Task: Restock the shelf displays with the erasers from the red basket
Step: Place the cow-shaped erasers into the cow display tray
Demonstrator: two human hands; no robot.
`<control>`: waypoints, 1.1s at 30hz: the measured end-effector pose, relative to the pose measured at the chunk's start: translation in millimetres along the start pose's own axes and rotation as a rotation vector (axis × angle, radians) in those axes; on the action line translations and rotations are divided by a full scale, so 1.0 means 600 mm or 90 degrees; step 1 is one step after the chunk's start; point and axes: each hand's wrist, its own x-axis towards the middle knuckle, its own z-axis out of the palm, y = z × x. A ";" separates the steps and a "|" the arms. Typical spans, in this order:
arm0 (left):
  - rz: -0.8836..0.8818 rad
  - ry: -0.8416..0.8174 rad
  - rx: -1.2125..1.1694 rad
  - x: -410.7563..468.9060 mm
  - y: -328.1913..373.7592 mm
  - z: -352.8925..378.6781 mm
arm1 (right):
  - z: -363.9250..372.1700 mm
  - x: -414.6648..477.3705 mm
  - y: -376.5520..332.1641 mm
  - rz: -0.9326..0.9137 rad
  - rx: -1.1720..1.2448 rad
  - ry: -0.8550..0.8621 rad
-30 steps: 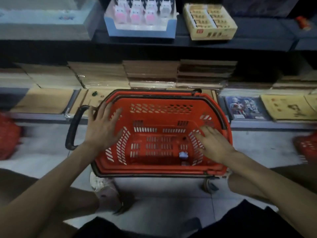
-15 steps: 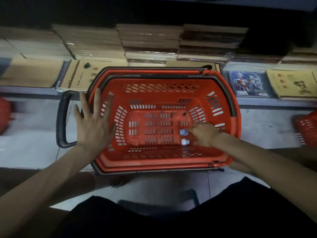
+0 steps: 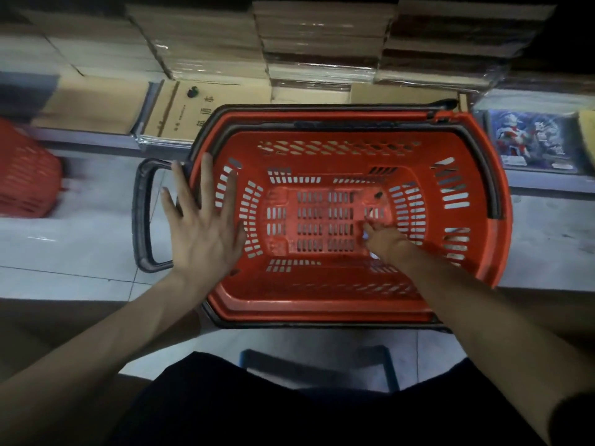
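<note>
Roughly, by position:

- Red basket (image 3: 322, 305): one, in front of me on the pale tiled floor (image 3: 80, 246). Its far rim reaches over the edge of the bottom shelf (image 3: 96, 141). Floor shows on both sides of it.
- Black side handle (image 3: 141, 217): one, sticking out to the left over the tiles. Black carry handles (image 3: 492, 178): folded down along the rim.
- Left hand (image 3: 203, 230): flat, fingers straight and spread, pressing on the basket's left rim. It grasps nothing.
- Right hand (image 3: 384, 243): down on the basket floor, right of centre, fingers bent onto the grid. I cannot tell whether they have closed on anything.
- Eraser (image 3: 366, 235): one small pale-bluish piece shows at my right fingertips. Any others are hidden under the hand.
- Second red basket (image 3: 25, 178): one, blurred, at the left edge, well apart.
- Shrink-wrapped brown stacks (image 3: 322, 43): at least four, side by side at the back of the shelf.
- Brown notebook (image 3: 193, 111): one, flat, with vertical Chinese characters too blurred to read.
- Picture book (image 3: 531, 140): one, right of the basket, with red-and-silver figures on blue. Its small print is unreadable.
</note>
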 end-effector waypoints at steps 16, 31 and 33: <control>0.054 -0.061 0.021 0.097 -0.020 -0.004 | -0.074 -0.042 0.089 0.009 0.147 0.155; 0.060 -0.088 0.006 0.159 -0.018 -0.019 | -0.276 -0.197 0.146 -0.029 0.168 0.462; 0.072 -0.082 0.017 0.160 -0.015 -0.026 | -0.304 -0.226 0.147 -0.046 0.173 0.521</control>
